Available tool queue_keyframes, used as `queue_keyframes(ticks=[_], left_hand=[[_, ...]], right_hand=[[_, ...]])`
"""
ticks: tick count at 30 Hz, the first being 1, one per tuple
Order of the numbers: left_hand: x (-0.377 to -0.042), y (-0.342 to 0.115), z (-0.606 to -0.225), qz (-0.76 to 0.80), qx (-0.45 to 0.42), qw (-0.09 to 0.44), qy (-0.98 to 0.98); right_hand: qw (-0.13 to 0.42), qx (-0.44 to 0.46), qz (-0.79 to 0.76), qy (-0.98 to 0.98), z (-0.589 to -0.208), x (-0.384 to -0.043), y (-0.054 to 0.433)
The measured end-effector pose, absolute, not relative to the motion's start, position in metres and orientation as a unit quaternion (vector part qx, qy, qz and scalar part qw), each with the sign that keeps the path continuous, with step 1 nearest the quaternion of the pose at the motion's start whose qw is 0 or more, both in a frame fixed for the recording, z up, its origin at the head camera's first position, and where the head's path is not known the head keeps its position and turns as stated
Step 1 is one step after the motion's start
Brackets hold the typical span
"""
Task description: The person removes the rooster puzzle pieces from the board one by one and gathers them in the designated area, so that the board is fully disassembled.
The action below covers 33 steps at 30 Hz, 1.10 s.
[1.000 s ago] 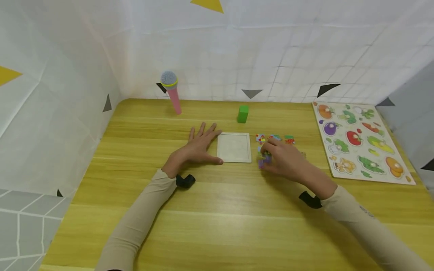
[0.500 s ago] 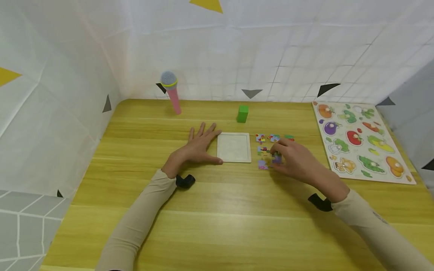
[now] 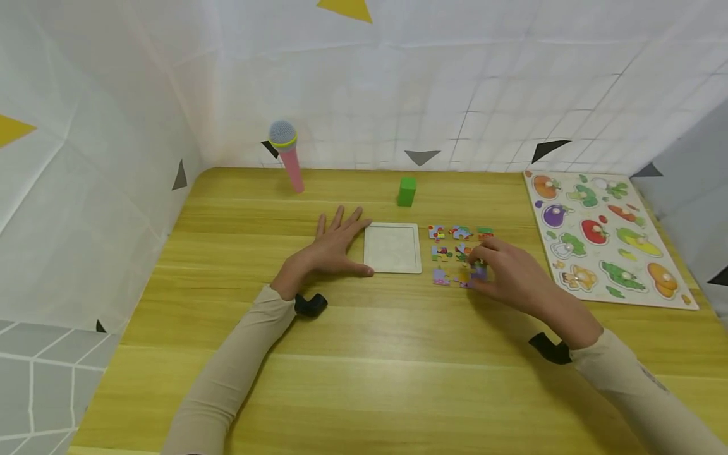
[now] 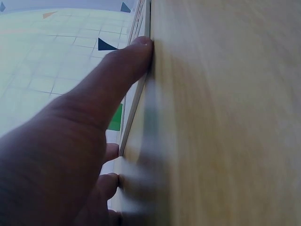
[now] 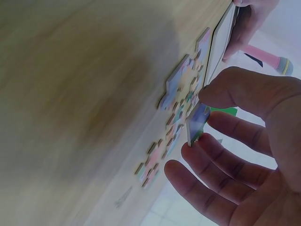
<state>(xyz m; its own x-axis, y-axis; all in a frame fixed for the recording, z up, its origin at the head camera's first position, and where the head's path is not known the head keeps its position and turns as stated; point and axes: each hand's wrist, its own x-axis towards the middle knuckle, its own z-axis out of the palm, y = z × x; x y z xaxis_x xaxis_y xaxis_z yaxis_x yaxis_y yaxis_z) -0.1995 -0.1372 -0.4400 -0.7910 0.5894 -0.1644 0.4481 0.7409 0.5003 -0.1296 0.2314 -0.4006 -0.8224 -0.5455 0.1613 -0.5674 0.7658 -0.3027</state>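
My left hand [image 3: 327, 253] lies with fingers spread at the left side of a pale square puzzle tray [image 3: 392, 248]. In the left wrist view its thumb [image 4: 136, 52] touches the tray's edge. My right hand [image 3: 517, 278] pinches a small purple-blue jigsaw piece [image 5: 198, 120] between thumb and fingers, tilted just off the table. Several colourful jigsaw pieces [image 3: 440, 277] are laid in loose rows right of the tray. Part of that group is hidden behind the right fingers in the head view.
A green block [image 3: 406, 192] stands behind the tray. Farther left is an upright pink toy microphone [image 3: 291, 161]. A vegetable peg puzzle board [image 3: 611, 243] lies at the right of the wooden table [image 3: 364, 366]. White sheeting [image 3: 352, 88] hangs behind.
My right hand has moved rightward along the pieces with the purple-blue one in its fingers, uncovering more of the lower rows. The left hand and tray have stayed still.
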Motion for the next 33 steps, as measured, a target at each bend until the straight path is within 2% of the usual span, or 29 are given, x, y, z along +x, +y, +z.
queue_keyframes(ticks=[33], left_hand=[[-0.200,-0.137,-0.441,0.218,0.281,0.158,0.921]], right_hand=[[-0.009,0.257,0.155,-0.954,-0.412,-0.126,0.255]])
